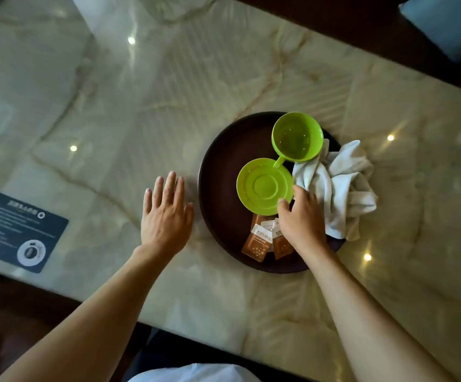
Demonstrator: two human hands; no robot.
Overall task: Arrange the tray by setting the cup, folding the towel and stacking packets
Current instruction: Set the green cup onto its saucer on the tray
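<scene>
Your right hand (pixel 301 221) is the nearest thing at work: it sits over the tray's (pixel 218 216) 6 o'clock sector, fingers curled down at the near edge of the green saucer (pixel 263 186), covering part of the packets (pixel 259 241). Whether it pinches the saucer rim or only touches it, you cannot tell from here.

The cup (pixel 296 139) stands upright at the tray's 12 o'clock, off the saucer, its handle reaching down to the saucer's far rim. The saucer lies near the tray's centre. The orange packets lie loose and overlapping at 6 o'clock. The towel (pixel 339 191) is crumpled at 3 o'clock, spilling over the tray's rim onto the worktop (pixel 168 106).

Your left hand (pixel 165 213) rests open and flat on the worktop at the tray's 9 o'clock, holding nothing.

Risks, as I judge them: lift or slide the saucer and its far rim may catch the cup handle and tip the cup. Your wrist crossing the packets could drag them about. The hanging towel may snag the cup if pulled sideways, and the polished worktop could let the tray skate, since your left hand is not bracing it.
</scene>
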